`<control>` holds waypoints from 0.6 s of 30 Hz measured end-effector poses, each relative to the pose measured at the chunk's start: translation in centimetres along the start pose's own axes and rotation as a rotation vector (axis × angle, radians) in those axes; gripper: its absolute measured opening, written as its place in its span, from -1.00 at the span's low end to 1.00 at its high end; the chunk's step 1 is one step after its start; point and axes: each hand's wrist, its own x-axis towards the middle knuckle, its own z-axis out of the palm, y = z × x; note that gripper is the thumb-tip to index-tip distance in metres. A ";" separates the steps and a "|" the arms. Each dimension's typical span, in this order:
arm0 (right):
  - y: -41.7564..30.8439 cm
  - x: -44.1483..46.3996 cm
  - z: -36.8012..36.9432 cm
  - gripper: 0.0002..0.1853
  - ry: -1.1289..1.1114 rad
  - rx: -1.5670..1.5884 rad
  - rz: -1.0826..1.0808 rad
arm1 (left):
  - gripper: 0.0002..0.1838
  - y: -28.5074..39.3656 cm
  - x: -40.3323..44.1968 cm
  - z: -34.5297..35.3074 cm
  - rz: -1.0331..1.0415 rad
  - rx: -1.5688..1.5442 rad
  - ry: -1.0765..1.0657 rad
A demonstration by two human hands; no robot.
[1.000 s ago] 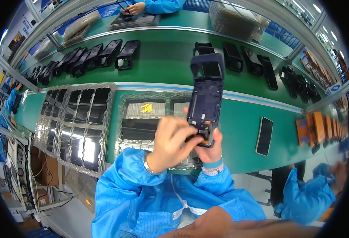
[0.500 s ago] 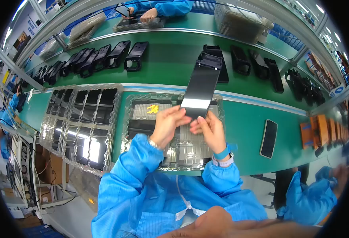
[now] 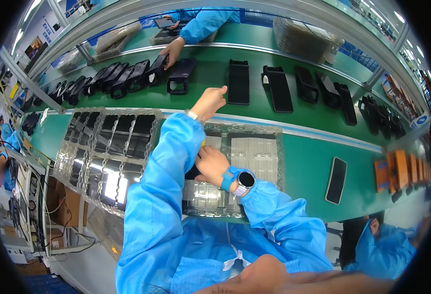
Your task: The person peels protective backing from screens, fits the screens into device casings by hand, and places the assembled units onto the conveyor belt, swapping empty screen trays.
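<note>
My left hand (image 3: pixel 209 104) reaches across the tray to the near edge of the green conveyor. Its fingers are curled closed, apart from a black handheld device with a screen (image 3: pixel 238 84) that lies on the belt just to its right. My right hand (image 3: pixel 212 164) is low over a clear plastic tray (image 3: pixel 254 196). Its thumb and fingers are spread at a dark screen panel (image 3: pixel 191 173) in the tray, which my left sleeve mostly hides, as it does the fingertips. A bit of yellow (image 3: pixel 203 143) shows beside them.
Several black devices (image 3: pixel 181 76) line the belt. A co-worker's hand (image 3: pixel 172 51) grips one from across. At left sits a tray of dark panels (image 3: pixel 122 134). A phone (image 3: pixel 336 180) and orange holders (image 3: pixel 394 169) are at right. Metal shelf bars cross overhead.
The device both hands held has been set on the belt. My left hand moved up and away; my right hand lowered to the tray. The co-worker's hand reached onto a device on the belt.
</note>
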 end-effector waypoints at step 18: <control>2.5 -5.8 -6.7 -0.54 -0.081 0.887 0.133 | -0.79 3.9 -17.9 -5.4 0.492 0.640 -0.312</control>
